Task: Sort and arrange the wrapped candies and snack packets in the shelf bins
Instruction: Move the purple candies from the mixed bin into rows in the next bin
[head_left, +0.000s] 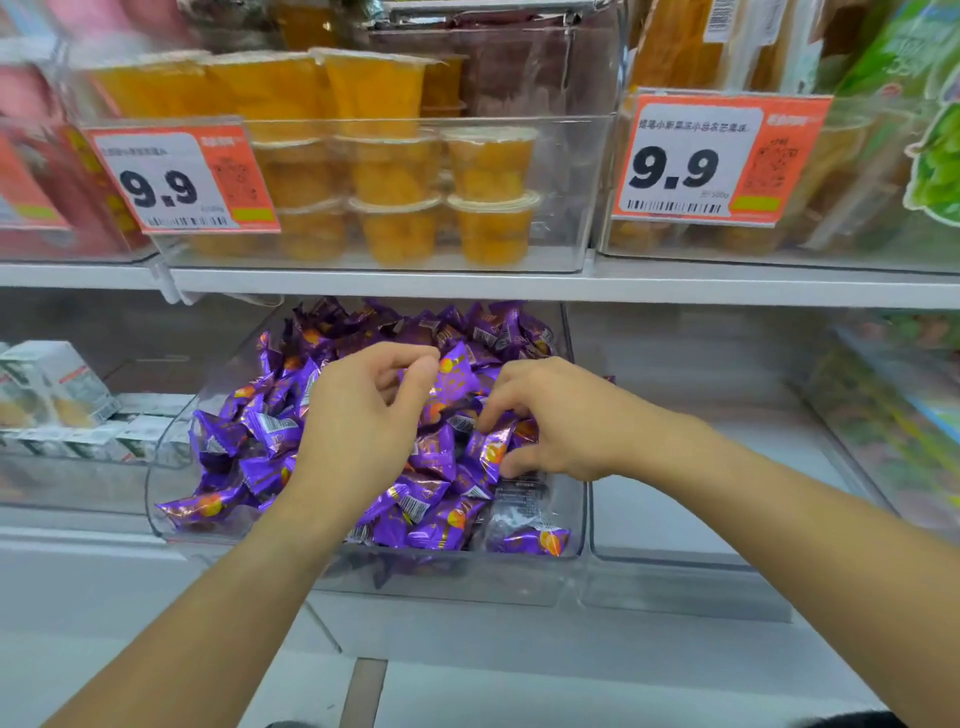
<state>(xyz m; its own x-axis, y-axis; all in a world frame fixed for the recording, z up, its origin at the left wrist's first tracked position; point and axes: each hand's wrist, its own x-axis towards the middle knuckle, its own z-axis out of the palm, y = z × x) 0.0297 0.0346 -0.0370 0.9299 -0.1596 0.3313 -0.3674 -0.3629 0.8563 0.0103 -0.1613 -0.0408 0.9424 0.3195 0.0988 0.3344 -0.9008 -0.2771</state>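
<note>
A clear plastic bin (524, 582) on the lower shelf holds a heap of purple wrapped candies (244, 436). Both my hands are inside it. My left hand (358, 421) is over the middle of the heap and pinches one purple candy (457, 376) between thumb and fingers, lifted a little above the pile. My right hand (550, 415) is to its right, with fingers curled down into the candies and its thumb against a purple candy (485, 449). The candies under both palms are hidden.
Above, a clear bin (561, 171) holds several orange fruit jelly cups, with a 9.9 price tag (182, 179) on it and a second 9.9 tag (717, 161) to the right. White boxes (57, 400) sit in the lower left bin. A clear bin (685, 577) stands to the right.
</note>
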